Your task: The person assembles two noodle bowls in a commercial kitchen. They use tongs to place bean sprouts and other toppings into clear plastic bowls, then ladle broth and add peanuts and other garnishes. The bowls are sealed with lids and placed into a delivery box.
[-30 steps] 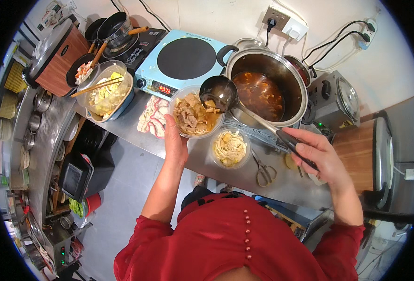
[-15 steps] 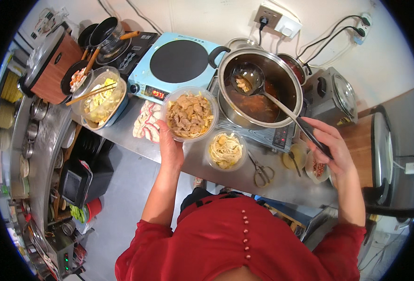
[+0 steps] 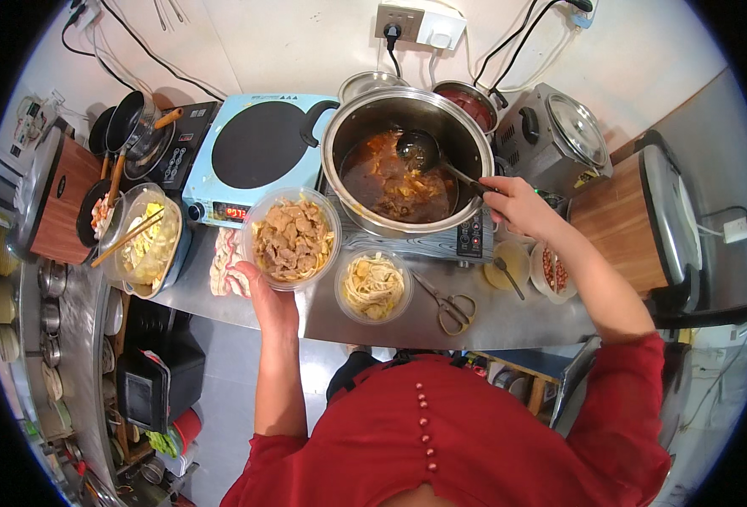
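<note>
My left hand [image 3: 268,302] grips the rim of a round clear plastic bowl [image 3: 336,237], its thumb on the near edge. Sliced cooked meat [image 3: 293,239] covers the noodles in it. My right hand [image 3: 517,205] is closed round the handle of a ladle [image 3: 417,150], whose scoop dips into reddish-brown broth [image 3: 394,186]. That broth is in a large steel pot [image 3: 407,226], over an induction cooker [image 3: 424,245]. On the counter, just right of the held bowl, a second plastic bowl [image 3: 376,287] contains pale noodles.
Scissors [image 3: 451,311] and a small dish with a spoon [image 3: 508,269] lie near the front edge, beside a bowl of peanuts [image 3: 553,272]. A blue cooker [image 3: 259,144] and a folded cloth [image 3: 225,264] are left. Chopsticks [image 3: 128,238] rest across a tub [image 3: 149,253].
The ladle has gone from above the broth, with bits of food in it, down into the broth. My right hand has moved up to the pot's rim. The whole view has shifted.
</note>
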The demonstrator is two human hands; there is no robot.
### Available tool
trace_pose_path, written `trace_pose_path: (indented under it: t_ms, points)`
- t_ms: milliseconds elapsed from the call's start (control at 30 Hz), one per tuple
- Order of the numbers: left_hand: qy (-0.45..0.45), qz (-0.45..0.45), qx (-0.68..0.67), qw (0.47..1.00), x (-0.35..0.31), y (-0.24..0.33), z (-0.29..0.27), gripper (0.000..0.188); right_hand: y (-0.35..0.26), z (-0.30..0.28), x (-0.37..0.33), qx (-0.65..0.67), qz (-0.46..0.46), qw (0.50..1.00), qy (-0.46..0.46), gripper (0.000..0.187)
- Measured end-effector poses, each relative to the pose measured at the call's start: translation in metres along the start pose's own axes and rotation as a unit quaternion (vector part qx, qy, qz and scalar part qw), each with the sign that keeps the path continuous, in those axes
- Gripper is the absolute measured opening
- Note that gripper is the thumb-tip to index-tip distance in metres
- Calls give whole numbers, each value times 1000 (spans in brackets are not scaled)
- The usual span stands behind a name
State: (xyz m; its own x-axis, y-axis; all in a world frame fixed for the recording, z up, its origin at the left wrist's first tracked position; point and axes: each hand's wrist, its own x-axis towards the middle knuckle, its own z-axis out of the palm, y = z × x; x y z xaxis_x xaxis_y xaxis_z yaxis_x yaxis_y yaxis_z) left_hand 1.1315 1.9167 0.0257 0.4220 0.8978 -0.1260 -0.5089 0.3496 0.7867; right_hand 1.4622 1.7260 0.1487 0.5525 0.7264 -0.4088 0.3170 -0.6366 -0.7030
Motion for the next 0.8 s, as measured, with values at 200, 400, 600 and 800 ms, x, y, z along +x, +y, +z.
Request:
trace_pose_path:
  t_ms: [200,400,600,800]
  points:
    - [30,-19,0,999,-6,2,0,89,7,-5,2,336,99,932,-88,37]
    - [-6,0,-4,1000,-9,1,-1,89,6,-9,-15,440,90,879,-157,26]
    - [1,-20,-29,999,-6,-8,-6,86,-31,-17,-68,413,24,897,-155,42]
    - [-8,-16,-34,999,-8,-11,-6,82,-70,-8,-105,402,26,897,-183,46]
